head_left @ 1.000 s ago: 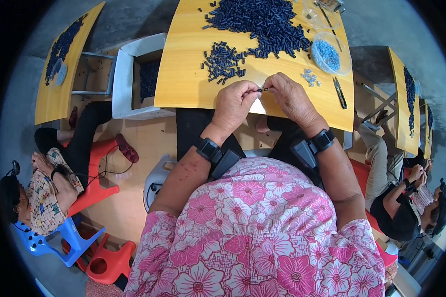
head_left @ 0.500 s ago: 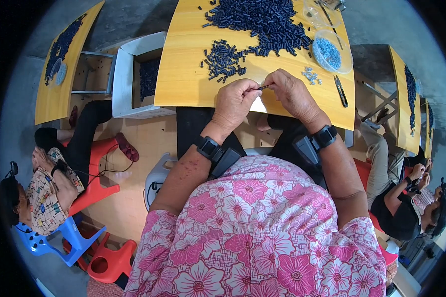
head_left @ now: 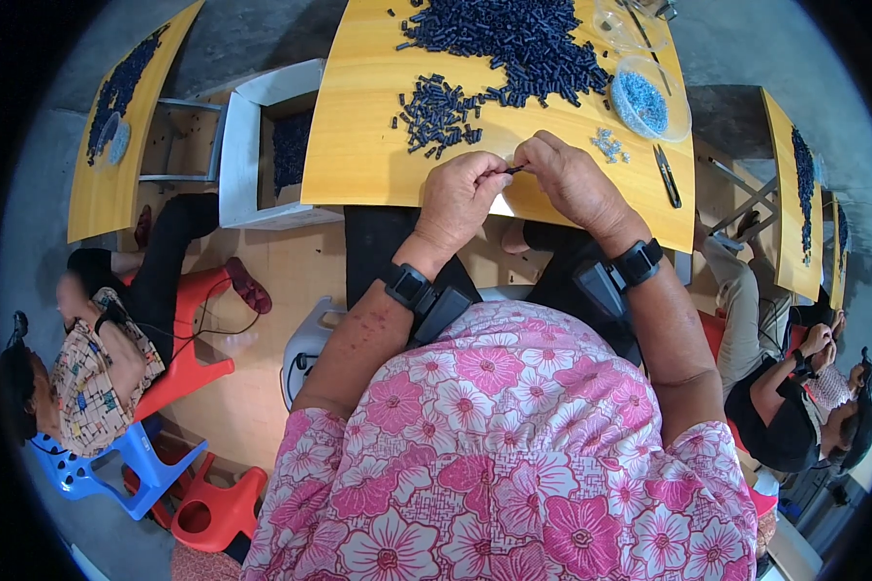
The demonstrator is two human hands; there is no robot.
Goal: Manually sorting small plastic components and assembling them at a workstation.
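Note:
Over the front edge of the yellow table point(head_left: 363, 145), my left hand point(head_left: 458, 201) and my right hand point(head_left: 574, 186) meet, thumbs and fingertips pinched together. Between them is a small dark cylindrical piece point(head_left: 514, 169), mostly covered by the fingers. Just beyond my left hand lies a small heap of short dark blue cylindrical pieces point(head_left: 438, 114). A much larger pile of the same pieces point(head_left: 509, 44) spreads behind it. Several tiny clear-blue pieces point(head_left: 609, 146) lie loose to the right of my right hand.
A clear round tub of light-blue bits point(head_left: 641, 103) stands at the table's right, with black-handled snips point(head_left: 667, 176) nearer me. A white box point(head_left: 245, 145) sits left of the table. People work at other tables on both sides; a red stool point(head_left: 218, 508) stands lower left.
My right hand has shifted very slightly, with both hands still pinched around the dark piece. The person at the left has moved a hand, which is now blurred.

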